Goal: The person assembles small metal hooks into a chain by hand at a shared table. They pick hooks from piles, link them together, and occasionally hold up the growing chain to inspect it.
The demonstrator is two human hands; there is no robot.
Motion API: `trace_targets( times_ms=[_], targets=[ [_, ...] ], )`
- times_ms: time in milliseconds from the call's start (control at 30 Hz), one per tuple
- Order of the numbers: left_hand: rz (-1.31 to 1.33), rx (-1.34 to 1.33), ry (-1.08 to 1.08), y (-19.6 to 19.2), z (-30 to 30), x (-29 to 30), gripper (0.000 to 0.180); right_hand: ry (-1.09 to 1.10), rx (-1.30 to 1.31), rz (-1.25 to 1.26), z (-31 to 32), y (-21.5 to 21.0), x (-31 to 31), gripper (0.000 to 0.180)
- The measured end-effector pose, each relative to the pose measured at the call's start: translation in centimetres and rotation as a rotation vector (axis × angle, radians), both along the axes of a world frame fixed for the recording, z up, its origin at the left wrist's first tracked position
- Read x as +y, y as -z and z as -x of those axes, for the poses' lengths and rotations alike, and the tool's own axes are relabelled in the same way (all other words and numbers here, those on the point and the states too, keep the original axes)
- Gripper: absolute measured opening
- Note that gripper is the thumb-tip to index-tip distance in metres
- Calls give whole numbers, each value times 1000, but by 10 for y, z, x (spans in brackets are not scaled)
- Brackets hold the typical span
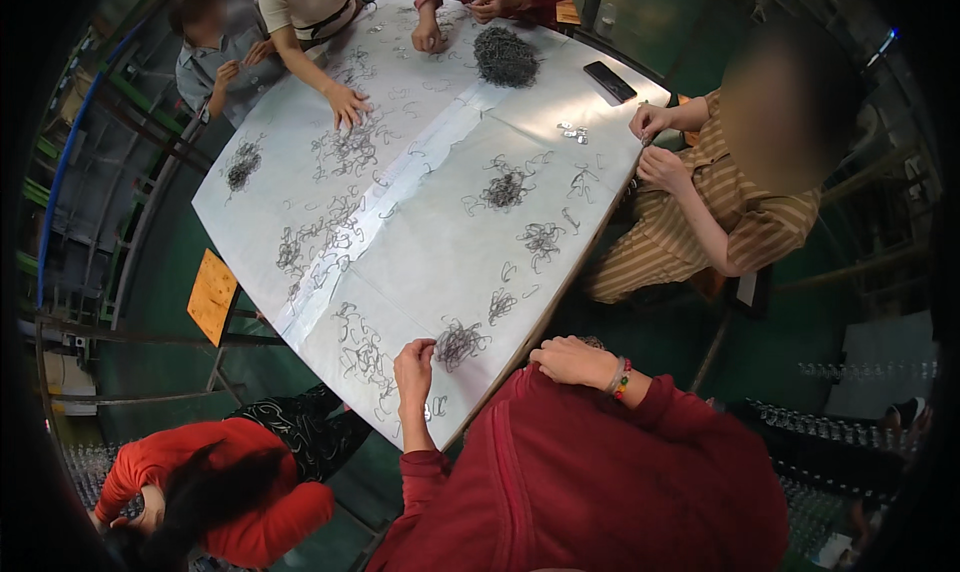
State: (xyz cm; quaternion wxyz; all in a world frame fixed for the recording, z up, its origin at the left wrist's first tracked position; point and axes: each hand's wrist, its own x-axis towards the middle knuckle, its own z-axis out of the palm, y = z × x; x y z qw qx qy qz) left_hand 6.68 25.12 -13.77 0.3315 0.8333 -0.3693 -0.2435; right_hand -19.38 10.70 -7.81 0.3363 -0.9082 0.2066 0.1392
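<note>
My left hand (pixel 413 368) is over the near part of the white-covered table (pixel 400 242), its fingertips pinched together at the left side of a pile of small dark curved wire pieces (pixel 461 344). Whatever sits in the pinch is too small to make out. Just off the table's near right edge, my right hand (pixel 574 360) is curled closed in front of my dark red top, a beaded bracelet (pixel 623 377) on its wrist. Its fingertips are hidden, so its contents do not show. More loose wire pieces (pixel 364 350) lie left of my left hand.
Several people work around the table, one in stripes (pixel 740 202) at the right. A large dark wire heap (pixel 506 56), a black phone (pixel 610 82) and small shiny pieces (pixel 574 132) lie farther off. An orange stool (pixel 212 297) stands left; a person in red (pixel 220 482) bends at lower left.
</note>
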Motion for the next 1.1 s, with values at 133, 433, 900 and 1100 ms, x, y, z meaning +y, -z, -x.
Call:
trace_targets(
  times_ms=[133, 433, 900, 1100],
  targets=[
    [-82, -22, 41, 7, 1, -7, 13, 1, -3, -6, 6, -1, -15, 18],
    [-105, -178, 40, 11, 23, -17, 22, -115, -32, 116, 2, 15, -32, 17],
    [-143, -71, -1, -4, 26, -22, 19, -257, -67, 48, 4, 24, -47, 24],
    [-157, -54, -17, 0, 34, -23, 18, -150, -49, -40, 1, 20, -59, 27]
  ],
)
